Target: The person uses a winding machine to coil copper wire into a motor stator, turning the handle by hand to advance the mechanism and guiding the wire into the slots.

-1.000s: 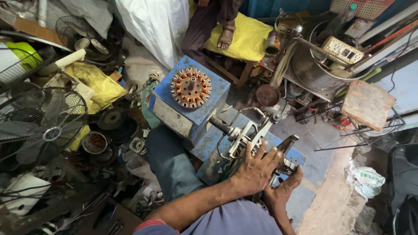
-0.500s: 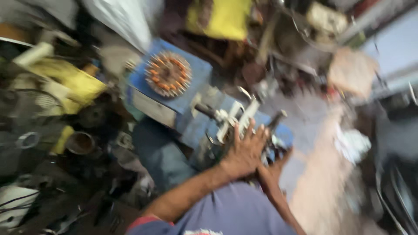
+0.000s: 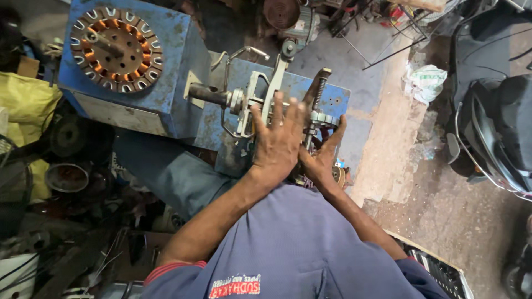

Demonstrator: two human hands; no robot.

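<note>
A blue machine box (image 3: 183, 61) carries a copper-and-silver ringed stator (image 3: 116, 48); beside it, a yellow sack (image 3: 25, 102).

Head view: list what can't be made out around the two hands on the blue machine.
- Whatever sits beneath the left hand: its flat palm and spread fingers cover it.
- The right hand grip: the left hand overlaps its palm, so whether it clasps anything is unclear.
- The metal frame: its near end is hidden under both hands.
- The blue machine: its front is hidden by the person's torso.

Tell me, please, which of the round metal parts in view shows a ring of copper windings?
It is the round stator lying flat on top of the blue box, left of both hands. The dark bowl-shaped part on the floor shows no copper ring.
</note>
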